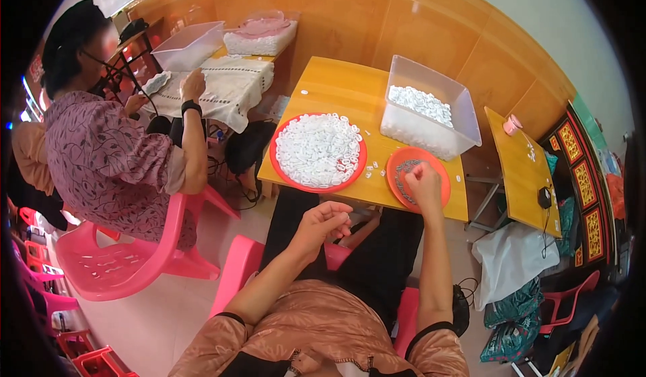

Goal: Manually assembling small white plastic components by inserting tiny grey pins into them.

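My left hand (319,229) is held above my lap, in front of the table edge. Its fingers curl in and the thumb presses on them; whatever it holds is too small to make out. Over a small orange-red plate (439,170) my right hand (424,184) reaches down with fingertips pinched together. Small grey metal-looking pieces (405,170) lie on that plate, partly hidden by the hand. To the left stands a large round red tray (274,154) heaped with small white plastic pieces (316,149), several of them ring-like.
A clear plastic bin (464,123) of white pieces stands at the yellow table's (336,84) back right. Loose white pieces lie between tray and plate. On the left a person (114,148) sits in a pink chair (128,256) at a cloth-covered table (235,81). Another yellow table (521,168) is at right.
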Motion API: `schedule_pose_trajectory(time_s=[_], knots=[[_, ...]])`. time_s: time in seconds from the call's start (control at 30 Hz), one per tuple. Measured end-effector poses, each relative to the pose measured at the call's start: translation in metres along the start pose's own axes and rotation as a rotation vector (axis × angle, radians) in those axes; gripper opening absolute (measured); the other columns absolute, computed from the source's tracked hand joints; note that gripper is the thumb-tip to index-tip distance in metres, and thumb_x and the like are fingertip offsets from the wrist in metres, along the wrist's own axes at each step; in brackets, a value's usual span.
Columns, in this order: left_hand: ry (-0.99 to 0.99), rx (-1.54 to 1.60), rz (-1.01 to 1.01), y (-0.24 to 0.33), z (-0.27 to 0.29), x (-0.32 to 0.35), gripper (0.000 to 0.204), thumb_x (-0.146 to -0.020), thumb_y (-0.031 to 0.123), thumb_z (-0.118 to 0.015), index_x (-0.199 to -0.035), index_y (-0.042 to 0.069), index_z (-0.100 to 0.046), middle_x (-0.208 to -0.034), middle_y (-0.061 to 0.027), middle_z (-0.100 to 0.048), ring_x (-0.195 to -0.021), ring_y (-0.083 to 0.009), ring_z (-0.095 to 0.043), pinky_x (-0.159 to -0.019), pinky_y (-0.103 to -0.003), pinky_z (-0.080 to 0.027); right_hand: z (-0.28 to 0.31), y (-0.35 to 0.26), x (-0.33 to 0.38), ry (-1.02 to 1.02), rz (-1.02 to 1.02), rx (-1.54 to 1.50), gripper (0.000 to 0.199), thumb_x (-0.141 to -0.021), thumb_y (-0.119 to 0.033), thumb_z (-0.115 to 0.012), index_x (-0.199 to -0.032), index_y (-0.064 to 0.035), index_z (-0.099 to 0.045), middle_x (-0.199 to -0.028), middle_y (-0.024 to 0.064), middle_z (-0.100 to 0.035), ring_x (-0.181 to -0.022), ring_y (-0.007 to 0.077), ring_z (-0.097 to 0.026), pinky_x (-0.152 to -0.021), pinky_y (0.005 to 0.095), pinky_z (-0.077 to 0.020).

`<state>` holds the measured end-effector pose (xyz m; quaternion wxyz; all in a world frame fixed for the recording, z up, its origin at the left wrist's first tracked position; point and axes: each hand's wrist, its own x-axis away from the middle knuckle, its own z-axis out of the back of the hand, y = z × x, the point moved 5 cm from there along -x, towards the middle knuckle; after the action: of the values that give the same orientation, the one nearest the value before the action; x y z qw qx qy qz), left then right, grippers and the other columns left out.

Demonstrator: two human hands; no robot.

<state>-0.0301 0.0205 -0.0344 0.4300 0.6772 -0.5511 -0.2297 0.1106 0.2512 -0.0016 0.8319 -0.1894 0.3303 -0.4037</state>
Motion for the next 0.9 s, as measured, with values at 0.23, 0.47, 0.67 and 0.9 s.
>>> schedule_pose_trajectory(time_s=[0.23,0.47,0.67,0.9], knots=[[0.078,0.011,-0.038,0.015,0.006,0.003,0.026,-0.086,0.010,-0.060,-0.111,0.002,-0.059,-0.085,-0.0026,-0.063,-0.071,-0.0080,-0.060,-0.062,-0.018,-0.045,-0.003,-0.100,0.033,-0.133,-0.093,-0.667,0.008,-0.077,-0.006,-0.065,-0.083,-0.0008,-0.067,-0.071,0.0061,-0.065,-0.064,0.0100,-0.060,-0.060,0.0240,-0.0462],[0.100,0.025,-0.180,0.037,0.006,0.013,0.019,-0.086,0.008,-0.061,-0.104,0.001,-0.059,-0.085,-0.0045,-0.064,-0.072,-0.0094,-0.061,-0.063,-0.019,-0.046,-0.010,-0.141,0.086,-0.245,0.195,-0.822,0.010,-0.082,0.001,-0.061,-0.090,0.0014,-0.067,-0.084,0.0048,-0.063,-0.068,0.0083,-0.059,-0.056,0.0201,-0.0460],[0.108,-0.007,-0.166,0.036,-0.002,0.019,0.018,-0.086,0.008,-0.061,-0.103,0.001,-0.060,-0.086,-0.0048,-0.065,-0.072,-0.0093,-0.061,-0.064,-0.019,-0.046,-0.012,-0.142,0.095,-0.274,0.039,-0.845,0.014,-0.083,-0.001,-0.061,-0.096,-0.0002,-0.065,-0.083,0.0032,-0.063,-0.063,0.0053,-0.058,-0.044,0.0164,-0.0426],[0.119,-0.003,-0.178,0.036,-0.002,0.023,0.018,-0.087,0.008,-0.059,-0.103,0.001,-0.060,-0.088,-0.0055,-0.065,-0.072,-0.0090,-0.061,-0.063,-0.018,-0.047,-0.007,-0.151,0.098,-0.273,0.037,-0.876,0.014,-0.084,-0.003,-0.060,-0.098,-0.0019,-0.065,-0.072,-0.0005,-0.062,-0.061,0.0018,-0.054,-0.043,0.0155,-0.0402]])
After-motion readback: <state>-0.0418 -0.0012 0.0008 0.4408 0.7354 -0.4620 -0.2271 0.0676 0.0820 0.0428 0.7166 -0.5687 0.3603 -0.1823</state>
